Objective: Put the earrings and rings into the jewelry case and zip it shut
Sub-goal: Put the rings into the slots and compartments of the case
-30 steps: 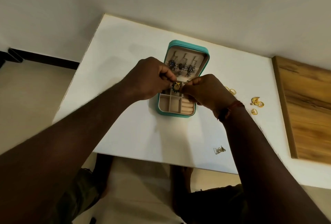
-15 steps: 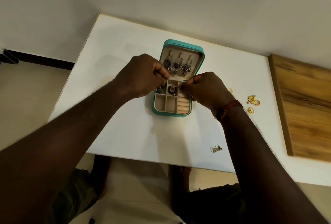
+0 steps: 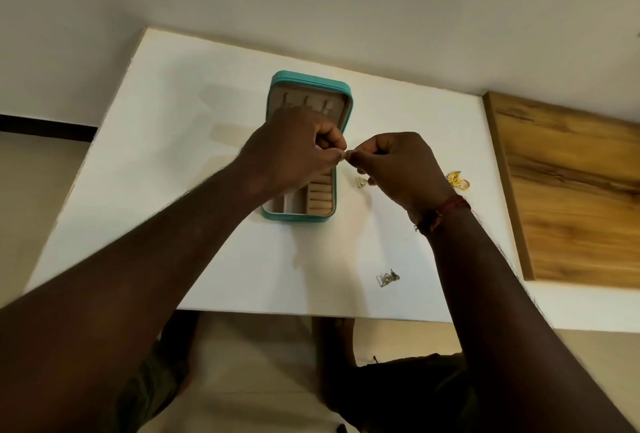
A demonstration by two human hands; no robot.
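Note:
The teal jewelry case [image 3: 311, 78] lies open on the white table [image 3: 194, 190], its lid showing hook slots and its base showing beige ring rolls [image 3: 319, 197]. My left hand [image 3: 294, 152] hovers over the middle of the case and hides its compartments. My right hand [image 3: 398, 169] is just right of the case. Both hands have curled fingers whose tips meet, pinching a tiny earring piece [image 3: 346, 155] between them. A small pale triangular earring [image 3: 361, 182] shows under my right fingers. Gold earrings [image 3: 457, 180] lie beyond my right wrist.
A silver triangular earring pair [image 3: 388, 277] lies near the table's front edge. A wooden board [image 3: 571, 183] borders the table on the right. A wall runs behind the table. My legs show below the front edge.
Both hands left the case's compartments and shifted right, now pinching together beside the case's right edge. The flower earring seen a second ago is no longer in my fingers.

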